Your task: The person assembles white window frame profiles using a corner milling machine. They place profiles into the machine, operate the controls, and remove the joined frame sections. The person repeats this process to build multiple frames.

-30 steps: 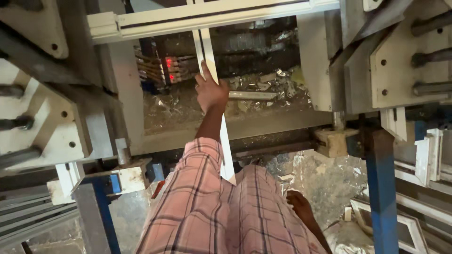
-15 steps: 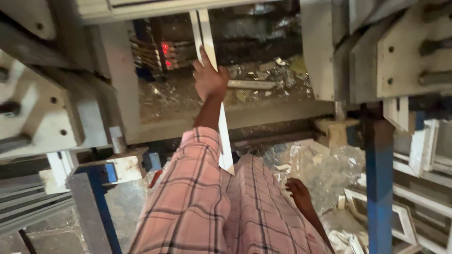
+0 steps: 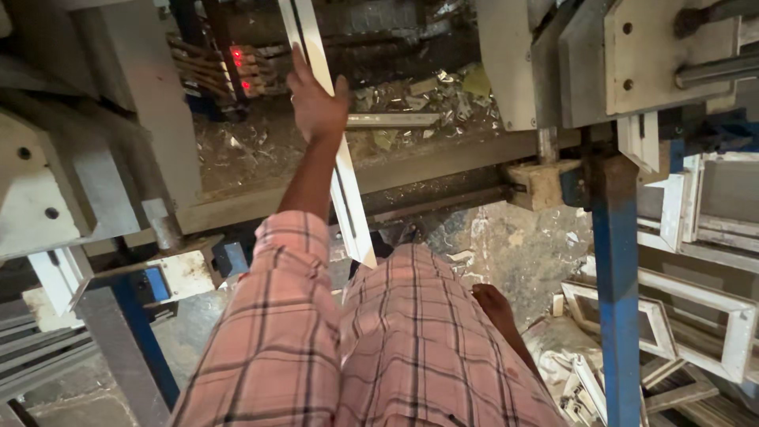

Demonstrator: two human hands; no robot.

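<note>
small dark control panel with glowing red indicator lights (image 3: 239,67), upper left, deep behind the machine frame, too blurred to read, no packages, labels or signs

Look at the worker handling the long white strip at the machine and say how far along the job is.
Done: finished white frames lie stacked at the lower right. In hand: the left hand grips a long white strip, which slants through the opening of the grey machine. The right hand hangs empty by the shirt. Left: the strip's lower end is not yet clear of the machine frame, and where it must go cannot be told.
</note>
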